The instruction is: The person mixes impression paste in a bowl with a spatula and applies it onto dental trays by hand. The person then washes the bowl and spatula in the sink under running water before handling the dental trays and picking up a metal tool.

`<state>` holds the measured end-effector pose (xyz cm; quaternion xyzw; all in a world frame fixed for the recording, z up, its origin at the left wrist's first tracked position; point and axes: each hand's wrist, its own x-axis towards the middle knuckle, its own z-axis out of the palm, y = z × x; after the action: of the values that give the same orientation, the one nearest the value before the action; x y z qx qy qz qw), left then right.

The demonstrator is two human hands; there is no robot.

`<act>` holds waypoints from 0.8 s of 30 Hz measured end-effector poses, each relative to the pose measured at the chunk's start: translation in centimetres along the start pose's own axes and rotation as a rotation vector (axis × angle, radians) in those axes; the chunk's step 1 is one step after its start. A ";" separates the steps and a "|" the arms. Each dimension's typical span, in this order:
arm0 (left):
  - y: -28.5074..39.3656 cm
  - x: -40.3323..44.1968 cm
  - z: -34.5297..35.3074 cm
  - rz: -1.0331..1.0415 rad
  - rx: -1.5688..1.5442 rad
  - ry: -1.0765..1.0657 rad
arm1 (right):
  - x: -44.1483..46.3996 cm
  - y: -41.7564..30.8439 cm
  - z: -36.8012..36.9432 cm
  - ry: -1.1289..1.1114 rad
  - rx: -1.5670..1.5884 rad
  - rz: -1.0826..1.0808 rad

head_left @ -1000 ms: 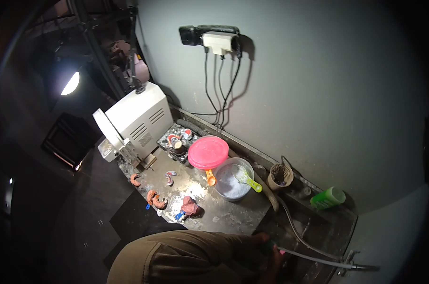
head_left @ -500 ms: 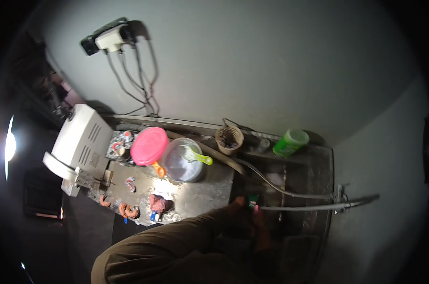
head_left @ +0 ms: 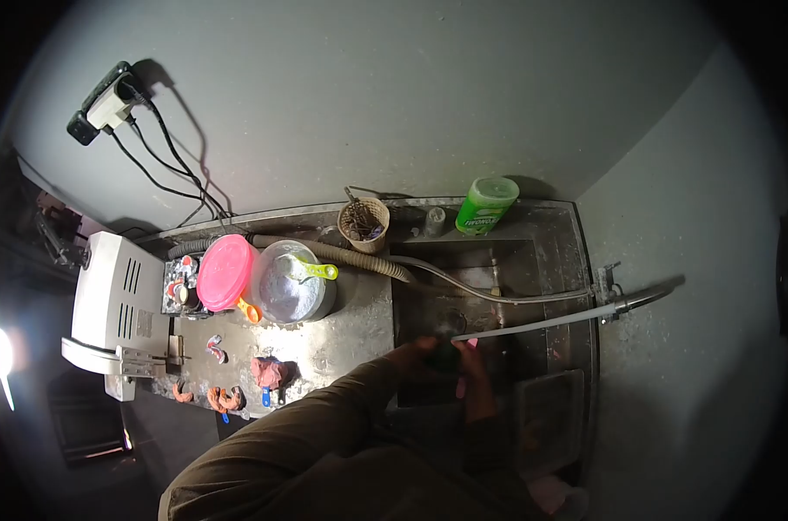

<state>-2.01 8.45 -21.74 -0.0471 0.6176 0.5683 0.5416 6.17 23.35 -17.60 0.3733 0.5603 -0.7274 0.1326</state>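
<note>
Both of my hands are low in the dark sink (head_left: 533, 252), under the end of the pale faucet hose (head_left: 542, 323). My left hand (head_left: 418, 349) is closed around a dark green item (head_left: 444, 354), whose shape is hard to make out. Beside it on the right, my right hand (head_left: 474, 363) is closed on a pink handle (head_left: 461, 386). Shadow hides most of the fingers. On the counter, left of the sink, a clear tub of white powder (head_left: 281, 291) holds a green scoop (head_left: 320, 271).
A pink lid (head_left: 227, 273), orange scoop (head_left: 250, 311), pink lump (head_left: 270, 373) and dental moulds (head_left: 225, 398) lie on the metal counter (head_left: 350, 326). A white machine (head_left: 107, 295) stands left. Behind are a ribbed hose (head_left: 350, 257), a basket (head_left: 364, 227) and a green bottle (head_left: 487, 207).
The view has turned and shifted right, bringing the sink nearer the middle. My hands have stayed together under the hose end, and the pink handle now shows more clearly.
</note>
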 end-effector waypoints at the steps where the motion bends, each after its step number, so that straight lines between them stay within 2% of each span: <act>1: 1.2 -1.6 0.4 -0.065 0.200 0.066 | 0.9 0.9 -0.7 0.092 -0.081 0.014; 2: 1.7 -2.8 0.9 -0.067 0.202 0.061 | 0.7 0.9 -1.0 0.096 -0.079 0.016; 4: 2.3 -4.4 1.4 -0.063 -0.050 0.077 | 0.1 0.2 -0.8 0.128 -0.053 0.080; 5: 1.3 -3.4 0.9 -0.066 -0.047 0.077 | -0.7 -0.6 -0.4 0.128 -0.049 0.082; 7: -1.0 -1.1 -0.3 0.149 0.042 -0.041 | -2.1 -1.9 0.3 0.137 0.006 0.048; 8: -2.2 -0.2 -0.9 0.148 0.044 -0.042 | -2.2 -2.0 0.3 0.137 0.008 0.049; 9: -3.4 0.6 -1.5 0.501 0.588 0.104 | -2.1 -2.0 0.2 0.144 -0.026 0.094; 11: -3.9 2.1 -2.4 0.854 1.138 0.256 | -1.8 -2.0 0.2 0.151 -0.058 0.133; 13: -2.6 2.4 -2.4 0.660 1.063 0.109 | -1.6 -1.4 0.3 0.167 -0.268 0.007; 14: -1.5 1.8 -2.1 0.596 1.038 0.063 | -1.5 -1.1 0.3 0.170 -0.267 0.004; 15: 1.9 -1.9 -0.7 0.356 0.397 -0.003 | -1.3 -0.5 0.3 0.057 -0.472 -0.253; 16: 3.9 -4.1 0.0 0.228 0.085 -0.054 | -1.2 0.1 0.6 -0.060 -0.671 -0.510; 17: 5.9 -6.2 0.8 0.098 -0.230 -0.065 | -1.0 1.4 1.3 -0.057 -0.666 -0.511; 19: 7.4 -7.7 1.5 -0.098 -0.546 -0.016 | -1.5 2.9 2.6 -0.155 -0.557 -0.726; 20: 6.3 -7.0 1.0 -0.101 -0.542 -0.018 | -2.3 2.7 3.0 -0.187 -0.520 -0.795; 22: 3.7 -4.0 -0.6 -0.012 -0.328 0.021 | -5.9 -1.7 3.5 -0.168 -0.888 -0.597; 23: 4.0 -4.1 -0.3 -0.010 -0.333 0.019 | -5.5 -2.5 3.4 -0.169 -0.894 -0.597; 24: 4.2 -4.1 0.1 0.033 -0.357 0.062 | -5.3 -3.3 2.9 -0.106 -0.460 -0.361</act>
<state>-3.13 7.67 -15.97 -0.1499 0.5242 0.6759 0.4959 6.62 20.64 -11.27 0.1890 0.7600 -0.6119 0.1111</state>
